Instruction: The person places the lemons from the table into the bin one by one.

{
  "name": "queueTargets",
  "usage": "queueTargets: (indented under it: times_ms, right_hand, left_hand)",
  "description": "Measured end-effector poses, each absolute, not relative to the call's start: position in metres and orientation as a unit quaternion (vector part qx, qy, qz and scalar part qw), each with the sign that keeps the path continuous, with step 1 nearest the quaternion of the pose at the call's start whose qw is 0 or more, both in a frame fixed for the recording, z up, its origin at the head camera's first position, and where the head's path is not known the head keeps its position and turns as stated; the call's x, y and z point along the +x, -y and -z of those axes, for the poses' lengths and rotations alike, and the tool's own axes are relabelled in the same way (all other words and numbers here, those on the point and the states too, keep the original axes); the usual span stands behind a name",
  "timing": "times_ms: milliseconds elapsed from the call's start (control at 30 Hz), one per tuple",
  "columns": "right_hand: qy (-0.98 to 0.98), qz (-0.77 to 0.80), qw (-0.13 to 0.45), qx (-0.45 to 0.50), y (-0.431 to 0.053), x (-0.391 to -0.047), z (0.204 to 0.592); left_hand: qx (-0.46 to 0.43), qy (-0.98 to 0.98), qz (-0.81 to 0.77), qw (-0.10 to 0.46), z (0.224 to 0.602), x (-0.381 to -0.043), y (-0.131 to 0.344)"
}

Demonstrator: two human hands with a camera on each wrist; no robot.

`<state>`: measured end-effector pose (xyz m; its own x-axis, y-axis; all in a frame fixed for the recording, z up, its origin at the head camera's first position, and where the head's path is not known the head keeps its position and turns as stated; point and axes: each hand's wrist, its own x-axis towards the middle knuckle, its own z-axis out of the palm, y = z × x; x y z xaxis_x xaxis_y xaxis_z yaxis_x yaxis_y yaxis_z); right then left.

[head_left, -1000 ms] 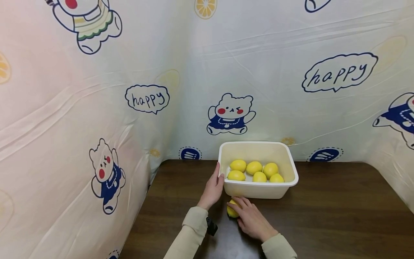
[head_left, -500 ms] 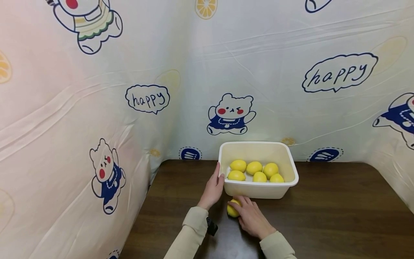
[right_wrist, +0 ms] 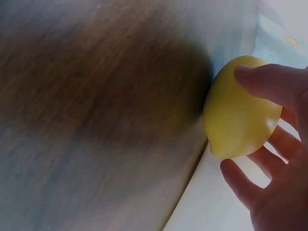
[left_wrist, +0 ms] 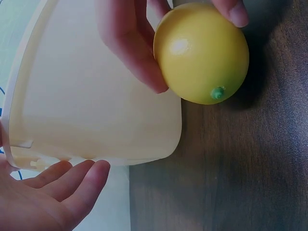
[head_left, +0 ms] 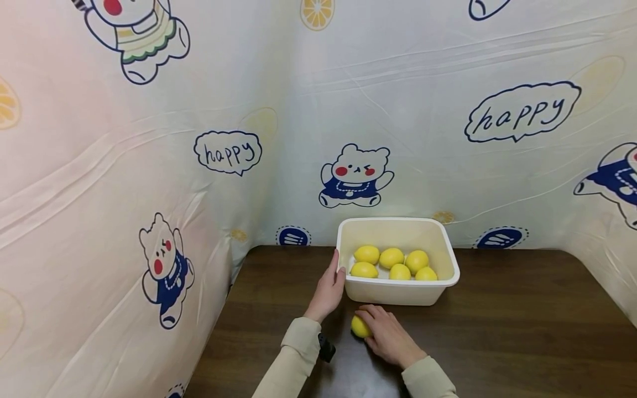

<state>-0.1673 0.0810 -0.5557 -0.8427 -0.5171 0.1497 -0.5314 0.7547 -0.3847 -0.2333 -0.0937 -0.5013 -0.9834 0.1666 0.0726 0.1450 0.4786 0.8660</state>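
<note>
My right hand [head_left: 390, 337] grips a yellow lemon [head_left: 360, 326] between thumb and fingers, low over the dark table in front of the cream plastic bin [head_left: 393, 293]. In the left wrist view, the lemon [left_wrist: 202, 57] shows a small green stem end. Seen from the right wrist, the thumb presses one side of the lemon [right_wrist: 240, 108] and the fingers reach around its other side. My left hand [head_left: 327, 290] rests against the bin's left side with fairly straight fingers, its thumb near the front rim. Several lemons [head_left: 391, 258] lie inside the bin.
The brown wooden table [head_left: 522, 315] extends to both sides of the bin. A pale printed curtain [head_left: 423, 110] hangs behind the table and along its left and right sides, close behind the bin.
The lemon in my right hand has turned and shifted slightly towards me, away from the bin's front wall. The left hand and the bin have stayed put.
</note>
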Motion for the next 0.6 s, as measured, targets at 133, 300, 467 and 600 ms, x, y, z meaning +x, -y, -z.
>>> queueTargets:
  times_ms: [133,300,467,600]
  right_hand:
    - [0.935,-0.219,0.012,0.278,-0.0807,-0.1682,0.5571]
    - [0.935,-0.213,0.016,0.285,-0.0808,-0.1683,0.5574]
    - [0.935,-0.214,0.014,0.284,-0.0810,-0.1681,0.5572]
    - [0.935,-0.211,0.009,0.284,-0.0808,-0.1680,0.5575]
  left_hand:
    - [0.088,-0.861,-0.501,0.012,0.5017,-0.2340,0.0934]
    - [0.081,-0.859,-0.505,0.022,0.5008,-0.2336,0.0932]
    - [0.076,-0.857,-0.508,0.029,0.4999,-0.2338,0.0931]
    - [0.075,-0.858,-0.508,0.032,0.5003,-0.2339,0.0932]
